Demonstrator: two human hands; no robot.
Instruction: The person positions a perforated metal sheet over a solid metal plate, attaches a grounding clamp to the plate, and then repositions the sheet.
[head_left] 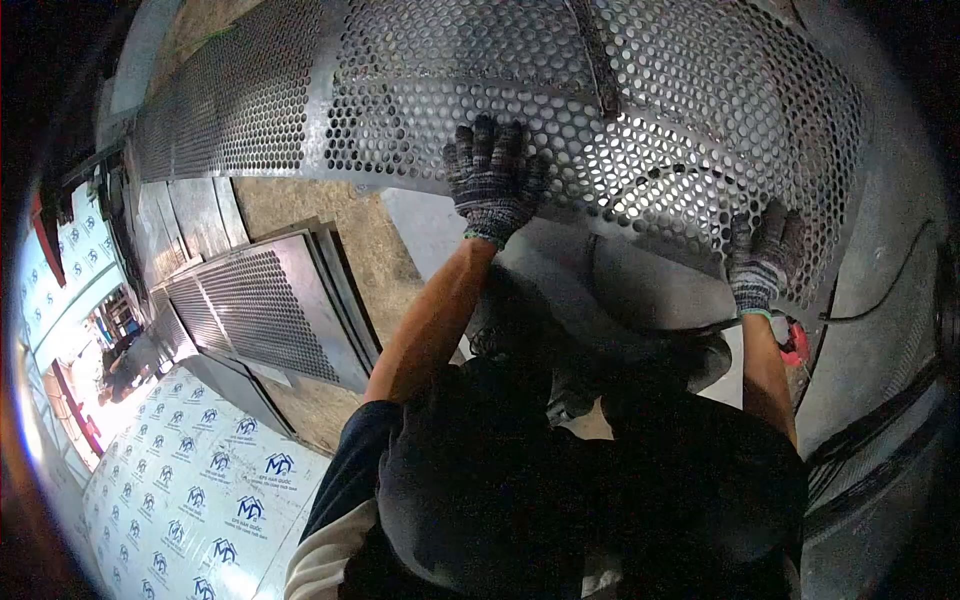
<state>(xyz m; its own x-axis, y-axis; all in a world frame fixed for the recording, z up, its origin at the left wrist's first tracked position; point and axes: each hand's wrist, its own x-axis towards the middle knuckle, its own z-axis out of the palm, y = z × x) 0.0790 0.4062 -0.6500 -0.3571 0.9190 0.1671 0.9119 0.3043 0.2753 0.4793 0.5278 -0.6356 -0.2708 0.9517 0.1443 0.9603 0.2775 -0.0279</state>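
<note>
A long perforated metal sheet [460, 60] stretches across the top of the view, with rows of round holes. My left hand [492, 180], in a grey knitted glove, lies on the sheet's near edge with its fingers spread and pointing away from me. Farther right, my right hand [768, 255], gloved the same way, rests flat on the sheet near its right end, its fingers extended. A dark narrow bar [597, 65] lies across the sheet between and beyond my hands. Neither hand is wrapped round anything.
More perforated panels [255, 305] lean at the left. Below them is a white sheet with blue printed logos [220, 490]. A red tool part [795, 345] and a black cable [885, 300] are at the right, near dark hoses [880, 430]. My legs are below the sheet.
</note>
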